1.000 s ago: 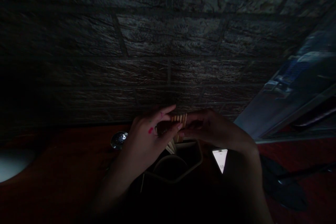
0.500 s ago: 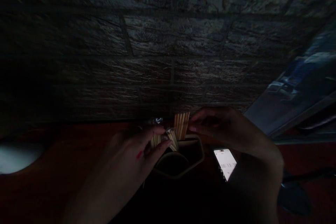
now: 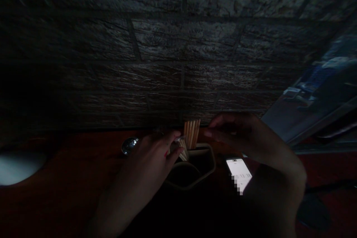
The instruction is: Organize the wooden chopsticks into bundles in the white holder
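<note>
Wooden sticks [image 3: 192, 134] stand upright at the back of the holder [image 3: 214, 160], near the tabletop's [image 3: 83, 167] far edge; the left hand [image 3: 153, 152] curls at the paler sticks [image 3: 183, 150] beside them — whether it grips, I cannot tell; the right hand [image 3: 237, 130] is released, apart from the wooden sticks; a lit phone [image 3: 237, 169] lies right of the holder.

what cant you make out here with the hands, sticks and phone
All in the head view:
- Left hand: its own back hides whether it grips the pale sticks.
- Box: too dark to see what lies inside.
- Phone: digits blurred; lower part hidden by blocky patches and the right arm.
- Shiny round thing: partly behind the left hand.
- White thing: cut off by the left edge.
</note>
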### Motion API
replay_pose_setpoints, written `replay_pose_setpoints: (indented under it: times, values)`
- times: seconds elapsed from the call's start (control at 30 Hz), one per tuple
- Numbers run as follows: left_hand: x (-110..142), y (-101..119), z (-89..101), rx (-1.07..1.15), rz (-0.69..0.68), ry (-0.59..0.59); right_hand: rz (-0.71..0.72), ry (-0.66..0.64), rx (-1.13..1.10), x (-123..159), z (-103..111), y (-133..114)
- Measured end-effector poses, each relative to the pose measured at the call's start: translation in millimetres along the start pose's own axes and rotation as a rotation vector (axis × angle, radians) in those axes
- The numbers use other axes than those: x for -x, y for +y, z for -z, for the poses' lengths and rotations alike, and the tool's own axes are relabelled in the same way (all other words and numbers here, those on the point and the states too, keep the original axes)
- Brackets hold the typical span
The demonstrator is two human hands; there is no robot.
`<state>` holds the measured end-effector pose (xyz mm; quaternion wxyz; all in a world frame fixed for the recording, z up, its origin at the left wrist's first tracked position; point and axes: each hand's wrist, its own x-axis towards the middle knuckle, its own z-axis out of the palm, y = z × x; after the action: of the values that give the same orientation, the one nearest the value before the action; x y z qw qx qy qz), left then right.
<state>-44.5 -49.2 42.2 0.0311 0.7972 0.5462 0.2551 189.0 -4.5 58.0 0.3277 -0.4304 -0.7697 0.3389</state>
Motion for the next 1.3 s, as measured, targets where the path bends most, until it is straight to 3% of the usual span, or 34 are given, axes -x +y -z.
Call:
replay_pose_setpoints:
  times: [0.23,0.47,0.7,0.87,1.07,1.13,1.3]
  values:
    - [2.6,2.7,0.6,0.131,-0.031,-0.024,-0.007,-0.02,0.002,0.2,2.1,-0.7]
    - [4.6,6.7,-3.7,0.267,-0.038,-0.091,-0.121,-0.244,-0.034,-0.2,3.0,6.9]
    - [2.1,14.4,-13.4,0.217,-0.053,-0.089,-0.085,-0.373,-0.036,-0.5,-1.2,5.2]
    - [2.6,17.9,-18.4,0.22,-0.058,-0.1,-0.076,-0.401,0.017,0.6,-4.4,2.0]
    - [9.0,0.0,14.0,0.124,-0.056,0.044,-0.051,-0.349,0.053,0.7,-5.7,2.2]
    - [10.9,-4.9,19.9,0.068,-0.036,0.041,-0.047,-0.331,0.083,0.8,-5.8,3.5]
    - [14.6,-9.8,8.4,-0.023,-0.031,-0.009,-0.048,-0.32,0.102,2.5,-6.3,6.0]
